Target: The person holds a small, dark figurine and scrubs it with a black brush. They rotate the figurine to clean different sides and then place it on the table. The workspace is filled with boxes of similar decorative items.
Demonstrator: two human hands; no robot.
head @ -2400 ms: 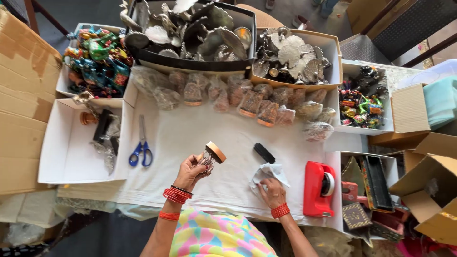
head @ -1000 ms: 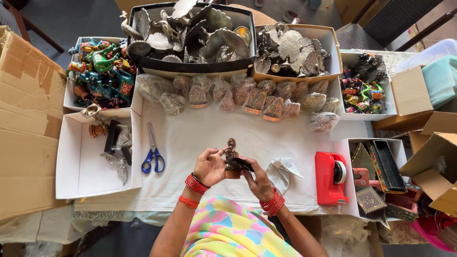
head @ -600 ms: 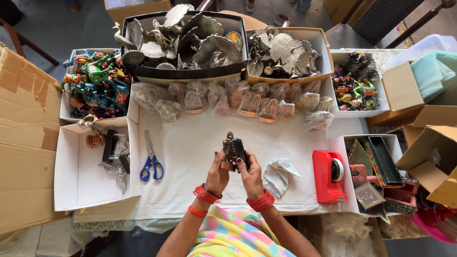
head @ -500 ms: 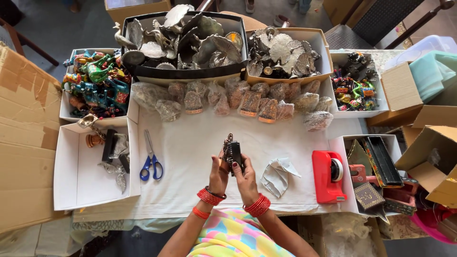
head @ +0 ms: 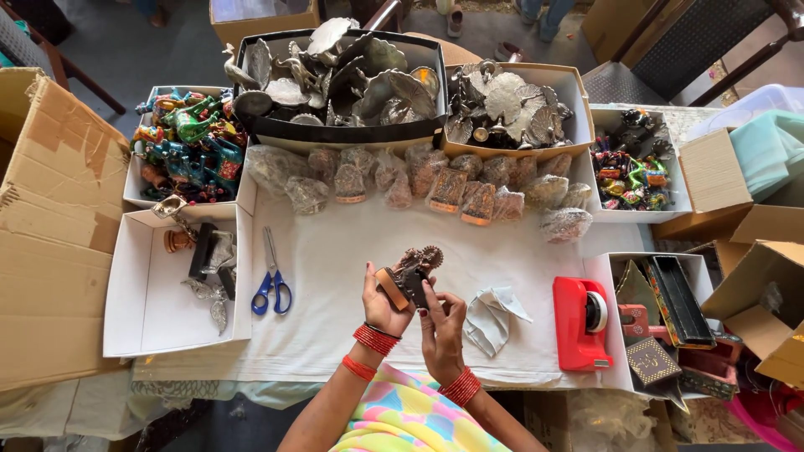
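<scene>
- A small dark figurine [head: 416,266] on a tan base was held above the table [head: 335,251], in front of the person, tilted with the base toward the left.
- The left hand [head: 381,303] was closed around the figurine's base, fingers curled up behind it.
- The right hand [head: 440,322] was closed on a small black brush [head: 416,289], which was pressed against the figurine's side; the work in hand was judged to be cleaning, and it was judged to be in mid-course.
- A crumpled white cloth [head: 490,308] lay on the table just right of the hands, touched by neither.
- A row of bagged figurines [head: 435,180] lay along the far side of the table; these were judged to be finished pieces, though the wrapping hid their detail.
- Unwrapped metal pieces were seen heaped in a black tray [head: 343,79] and a cardboard box [head: 515,105] behind that row; much was judged to be left.
- No bag was seen near the held figurine, so its wrapping was judged not yet begun.
- Blue scissors [head: 271,280] lay to the left and a red tape dispenser [head: 579,322] to the right, both well apart from the hands.
</scene>
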